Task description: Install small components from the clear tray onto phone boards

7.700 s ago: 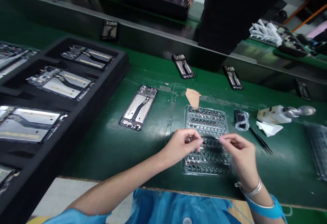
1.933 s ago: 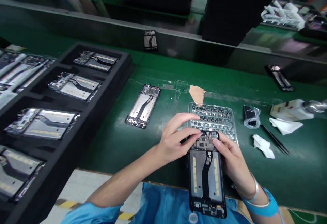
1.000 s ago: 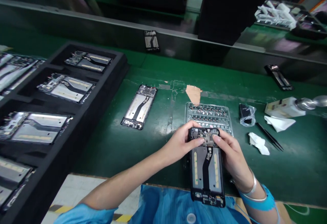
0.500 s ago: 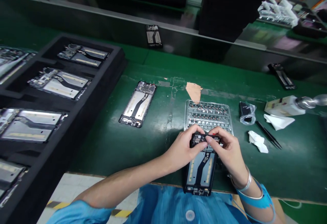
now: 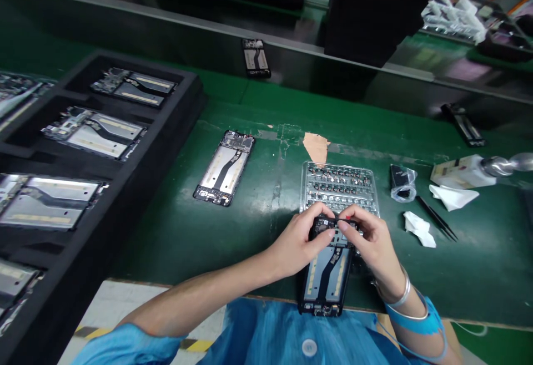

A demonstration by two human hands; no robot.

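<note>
My left hand and my right hand grip the top end of a black smartphone mid-frame from either side. Its fingertips-covered top shows a small dark part, too small to identify. The frame's lower end leans down toward the green mat, with its silver plates and black ribbon showing. Behind my hands lies a clear blister tray holding rows of small dark components, its near end hidden by my hands and the frame. A second phone frame lies flat on the mat to the left.
A black foam tray with several phone frames fills the left. To the right lie black tweezers, a plastic bag, white tissues and a white bottle. A person in black stands beyond a raised ledge.
A phone frame that was absent at first is now in my hands. Over the last second, it has tilted and moved toward me, and my hands have drawn closer around its top end.
</note>
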